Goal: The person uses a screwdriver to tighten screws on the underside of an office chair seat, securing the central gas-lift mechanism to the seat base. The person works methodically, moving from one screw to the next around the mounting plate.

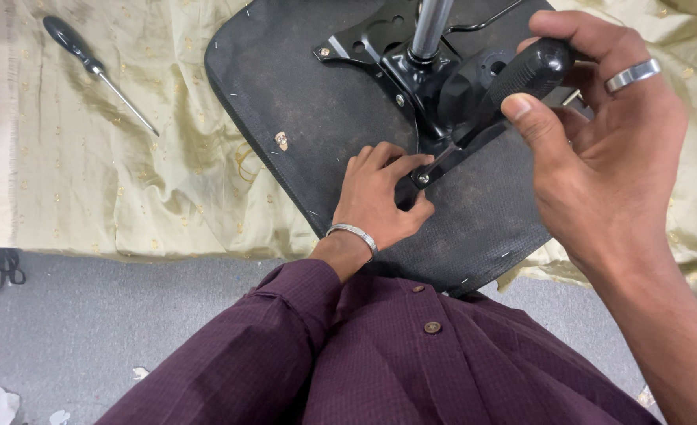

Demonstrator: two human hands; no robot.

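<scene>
An upturned office chair seat (317, 126) lies on a yellow-green cloth, its black metal mounting plate (380, 55) and chrome post (431, 27) facing up. My right hand (600, 149) grips the black handle of a screwdriver (526, 75) whose shaft slants down to a screw at the plate's corner. My left hand (380, 201) rests on the seat underside, fingers pinched around the screwdriver tip near that screw. A silver bracelet circles my left wrist; a ring sits on a right finger.
A second screwdriver (96, 71) with a black handle lies on the cloth (128, 173) at upper left. The cloth's front edge drops to a grey floor (88, 315) with paper scraps. A loose screw (282, 141) sticks in the seat. My maroon shirt fills the bottom.
</scene>
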